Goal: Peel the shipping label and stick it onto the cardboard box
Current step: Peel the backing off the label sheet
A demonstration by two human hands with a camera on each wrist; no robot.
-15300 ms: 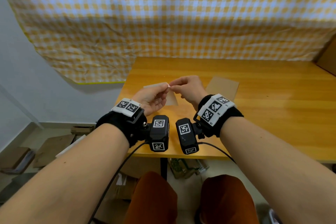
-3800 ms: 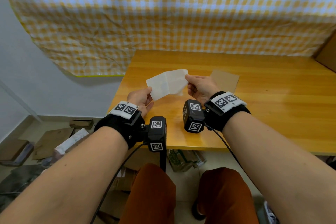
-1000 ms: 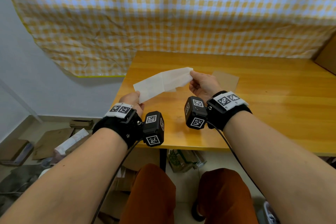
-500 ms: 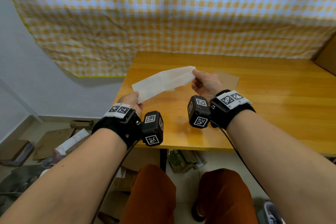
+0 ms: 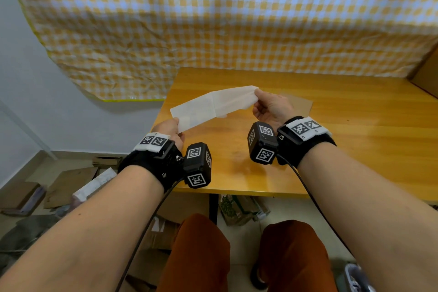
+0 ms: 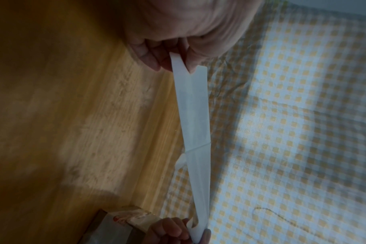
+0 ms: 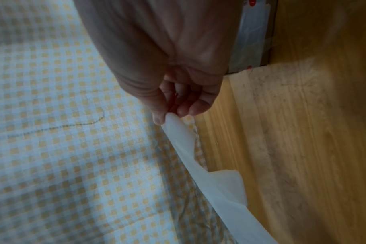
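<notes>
A white shipping label and its backing paper hang in the air as one long strip (image 5: 213, 106), joined at a seam in the middle. The left half (image 5: 194, 114) looks opaque white and the right half (image 5: 237, 99) more translucent. My left hand (image 5: 176, 123) pinches the lower left end, with thumb and fingers on the paper (image 6: 179, 66). My right hand (image 5: 257, 93) pinches the upper right end (image 7: 169, 117). The flat brown cardboard box (image 5: 299, 103) lies on the table just behind my right hand, partly hidden by it. Clear tape shows on the box (image 7: 253, 33).
The wooden table (image 5: 331, 149) stretches out to the right. A yellow checked cloth (image 5: 213, 19) hangs on the wall behind it. A larger brown box edge (image 5: 426, 73) stands at the far right. Cardboard scraps (image 5: 71, 182) lie on the floor at the left.
My hands have drawn further apart since 3.8 s ago, so the strip is longer and flatter. Over the last half second my right hand shifted slightly right.
</notes>
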